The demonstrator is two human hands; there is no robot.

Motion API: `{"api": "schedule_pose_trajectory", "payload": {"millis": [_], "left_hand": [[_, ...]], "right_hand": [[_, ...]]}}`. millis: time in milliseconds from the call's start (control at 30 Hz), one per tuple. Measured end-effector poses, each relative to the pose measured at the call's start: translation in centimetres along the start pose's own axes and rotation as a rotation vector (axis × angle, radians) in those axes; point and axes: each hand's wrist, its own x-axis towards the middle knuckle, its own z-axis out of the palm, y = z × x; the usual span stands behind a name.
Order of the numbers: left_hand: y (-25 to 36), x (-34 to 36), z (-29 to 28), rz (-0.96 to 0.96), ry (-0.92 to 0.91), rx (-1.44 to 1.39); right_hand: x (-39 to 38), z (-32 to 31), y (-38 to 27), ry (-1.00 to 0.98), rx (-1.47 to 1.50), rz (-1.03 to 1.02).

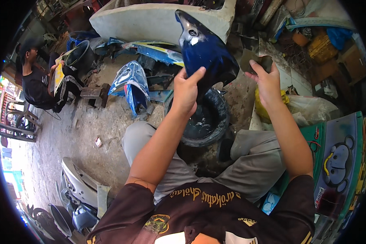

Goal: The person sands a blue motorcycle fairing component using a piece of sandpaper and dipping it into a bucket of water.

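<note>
My left hand (185, 92) grips the lower end of a glossy dark blue motorcycle body panel (209, 53), thumb on its face. The panel is held up at a tilt, its narrow pale-patched tip pointing away from me. To its right, my right hand (267, 83) pinches a dark brownish sheet (248, 60) that looks like sandpaper, apart from the panel. Below the panel, between my knees, a round dark basin (225, 118) holds dark water, partly hidden by my left hand and the panel.
Blue-and-white body panels (130, 79) lie on the concrete floor ahead left, before a long pale trough (138, 24). A person (38, 81) sits far left with a yellow panel. Grey motorcycle parts (83, 183) lie near left. A yellow bag (264, 106) and green-edged boards (337, 158) stand right.
</note>
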Motion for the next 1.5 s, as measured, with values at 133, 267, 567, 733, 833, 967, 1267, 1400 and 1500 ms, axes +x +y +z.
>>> {"api": "schedule_pose_trajectory", "payload": {"millis": [133,267,567,733,833,967,1267,1400,1500], "left_hand": [[-0.9,-0.8,0.4,-0.024,-0.131,0.017],[-0.8,-2.1,1.4,-0.075,-0.216,-0.037],[0.5,-2.3,0.3,-0.036,-0.363,0.201],[1.2,-1.7,0.4,-0.035,-0.381,0.289],[0.9,-1.5,1.2,0.028,-0.364,0.274],[1.3,-1.2,0.2,-0.021,-0.346,0.279],[0.8,-1.8,0.0,-0.068,-0.350,0.323],[0.6,-1.9,0.3,-0.065,-0.332,0.332],[0.2,-2.3,0.4,-0.029,-0.352,0.326]], "right_hand": [[0.6,1.0,-1.0,0.043,-0.451,-0.371],[-1.8,3.6,-0.1,-0.183,-0.655,-0.931],[-2.0,4.0,0.5,-0.296,-0.575,-0.819],[-0.6,3.4,-0.4,-0.369,-0.645,-0.940],[0.5,3.6,0.4,-0.222,-0.576,-0.785],[-1.8,4.6,-0.2,-0.450,-0.683,-1.000],[-2.1,4.0,-0.9,-0.507,-0.640,-0.885],[-0.4,3.1,-0.1,-0.350,-0.649,-0.881],[0.2,2.9,-0.4,-0.171,-0.586,-0.595]]}}
